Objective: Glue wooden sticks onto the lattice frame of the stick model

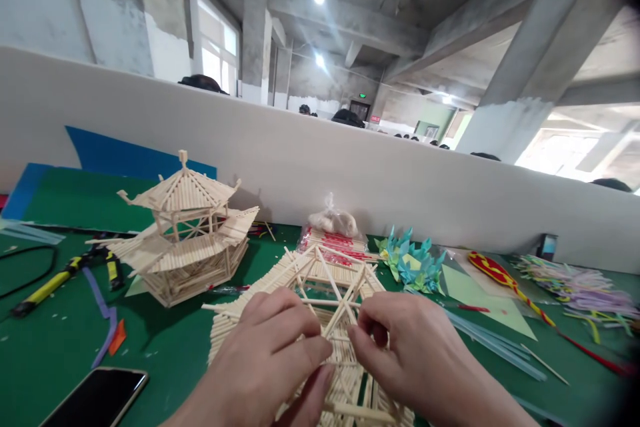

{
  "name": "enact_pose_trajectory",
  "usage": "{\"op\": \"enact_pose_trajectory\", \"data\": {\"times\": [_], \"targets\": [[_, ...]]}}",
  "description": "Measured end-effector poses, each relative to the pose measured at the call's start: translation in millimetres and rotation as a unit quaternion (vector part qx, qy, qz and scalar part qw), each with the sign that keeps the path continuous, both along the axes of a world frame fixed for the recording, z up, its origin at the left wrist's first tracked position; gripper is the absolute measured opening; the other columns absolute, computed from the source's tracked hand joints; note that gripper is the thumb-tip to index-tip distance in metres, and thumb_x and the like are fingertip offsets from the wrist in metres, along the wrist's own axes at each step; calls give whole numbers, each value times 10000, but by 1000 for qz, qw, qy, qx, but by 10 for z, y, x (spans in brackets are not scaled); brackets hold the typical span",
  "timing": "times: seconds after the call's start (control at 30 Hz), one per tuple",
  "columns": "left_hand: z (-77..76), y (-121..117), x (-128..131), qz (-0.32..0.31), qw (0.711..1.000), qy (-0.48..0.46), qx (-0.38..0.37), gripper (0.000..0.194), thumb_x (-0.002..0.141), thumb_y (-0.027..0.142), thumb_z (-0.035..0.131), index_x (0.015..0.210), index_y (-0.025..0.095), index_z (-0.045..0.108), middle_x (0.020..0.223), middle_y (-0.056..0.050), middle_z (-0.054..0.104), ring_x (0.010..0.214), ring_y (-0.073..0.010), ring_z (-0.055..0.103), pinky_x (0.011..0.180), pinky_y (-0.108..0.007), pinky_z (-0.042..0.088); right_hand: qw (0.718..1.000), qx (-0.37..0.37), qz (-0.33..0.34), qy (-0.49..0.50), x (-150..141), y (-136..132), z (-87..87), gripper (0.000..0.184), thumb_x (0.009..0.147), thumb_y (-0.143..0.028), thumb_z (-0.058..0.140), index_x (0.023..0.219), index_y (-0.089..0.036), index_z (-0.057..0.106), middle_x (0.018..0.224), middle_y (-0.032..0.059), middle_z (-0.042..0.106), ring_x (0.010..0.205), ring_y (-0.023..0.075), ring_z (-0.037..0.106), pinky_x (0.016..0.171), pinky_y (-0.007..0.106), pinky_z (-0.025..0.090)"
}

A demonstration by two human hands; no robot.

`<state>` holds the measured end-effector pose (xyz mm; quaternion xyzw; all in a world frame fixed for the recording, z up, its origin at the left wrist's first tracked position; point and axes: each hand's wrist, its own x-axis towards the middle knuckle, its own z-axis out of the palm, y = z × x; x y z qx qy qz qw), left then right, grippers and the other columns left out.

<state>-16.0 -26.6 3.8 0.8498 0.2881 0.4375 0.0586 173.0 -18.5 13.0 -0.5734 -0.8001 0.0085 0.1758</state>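
A flat roof-like frame of thin wooden sticks (pixel 320 280) lies on the green table (pixel 170 347) right in front of me. My left hand (pixel 273 353) rests on its left half, fingers curled and pinching sticks near the centre. My right hand (pixel 415 353) is on its right half, with thumb and forefinger pinched on a stick near the middle. The near part of the frame is hidden under both hands. A finished two-tier stick pavilion (pixel 183 233) stands upright to the left, apart from my hands.
A black phone (pixel 97 397) lies at the near left. Yellow-handled pliers (pixel 65 273) and a black cable lie far left. A bag of sticks (pixel 333 230), folded paper flowers (pixel 413 260), pipe cleaners (pixel 580 287) and straws lie behind and right. A white partition (pixel 350 167) walls the table's far edge.
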Motion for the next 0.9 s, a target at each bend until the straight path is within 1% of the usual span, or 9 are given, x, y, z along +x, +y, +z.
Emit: {"op": "enact_pose_trajectory", "data": {"times": [0.17, 0.37, 0.6, 0.73, 0.83, 0.9], "targets": [[-21, -10, 12, -10, 999, -24, -26, 192, 780, 91, 472, 793, 195, 633, 736, -14, 603, 746, -173, 474, 717, -342, 418, 1000, -2, -5, 18, -3, -8, -28, 195, 694, -231, 480, 507, -190, 442, 490, -22, 524, 453, 88, 414, 464, 247, 212], [-17, -24, 44, -28, 998, -9, -55, 193, 803, 92, 458, 774, 188, 622, 755, -20, 616, 764, -182, 463, 737, -366, 389, 999, -2, 0, 36, -2, -14, -49, 190, 703, -226, 474, 518, -194, 445, 510, -23, 536, 469, 90, 427, 475, 249, 227], [-39, 27, 65, -28, 998, -11, -51, 175, 811, 86, 464, 787, 194, 600, 785, -8, 601, 775, -175, 466, 723, -358, 369, 999, 7, 7, 45, 2, -4, -73, 187, 697, -235, 484, 520, -196, 437, 508, -27, 527, 468, 94, 432, 469, 247, 225], [-31, 82, 57, -29, 999, 10, -41, 177, 828, 98, 462, 821, 213, 597, 795, -3, 580, 787, -177, 468, 707, -351, 361, 999, 8, 4, 44, 6, -15, -57, 204, 703, -243, 489, 517, -196, 421, 488, -33, 499, 459, 93, 422, 464, 251, 216], [-21, 126, 54, -28, 999, 24, -23, 187, 843, 107, 454, 876, 223, 596, 812, -9, 573, 804, -181, 460, 709, -347, 367, 999, -2, 9, 52, 7, -16, -40, 186, 698, -236, 493, 525, -197, 434, 495, -33, 514, 462, 89, 434, 467, 250, 222], [-20, 151, 58, -26, 999, 35, -24, 173, 850, 112, 450, 871, 215, 587, 812, -9, 566, 802, -178, 455, 702, -343, 370, 998, -5, 9, 63, 8, -13, -38, 180, 693, -229, 495, 525, -196, 440, 501, -35, 521, 461, 86, 434, 464, 248, 223]]}}
